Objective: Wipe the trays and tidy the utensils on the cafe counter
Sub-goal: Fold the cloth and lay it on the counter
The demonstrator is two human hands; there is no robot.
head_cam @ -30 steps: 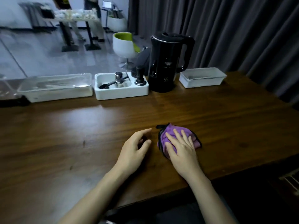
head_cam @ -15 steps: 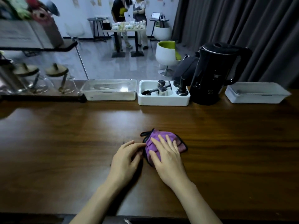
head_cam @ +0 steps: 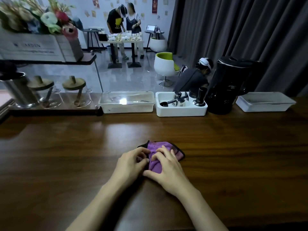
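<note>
A purple cloth [head_cam: 173, 150] with a black edge lies bunched on the dark wooden counter [head_cam: 66, 155]. My left hand [head_cam: 130, 165] pinches its left edge with curled fingers. My right hand [head_cam: 166, 169] lies on top of it, fingers bent and gathering the fabric. Along the back of the counter stand three trays: a clear-lidded white tray [head_cam: 127, 108], a white tray [head_cam: 181, 111] holding metal coffee utensils [head_cam: 176, 101] and a black tamper [head_cam: 200, 97], and an empty-looking white tray [head_cam: 265, 104] at the right.
A black kettle [head_cam: 228, 85] stands between the two right-hand trays. At the back left are glass jars with wooden lids [head_cam: 75, 92], a metal canister [head_cam: 18, 90] and a shelf with a flower box [head_cam: 41, 45]. People [head_cam: 123, 22] stand at tables beyond the counter.
My fingers went from lying flat to curling: the left hand moved onto the cloth's edge and the right hand began bunching it. The view tilted up and left.
</note>
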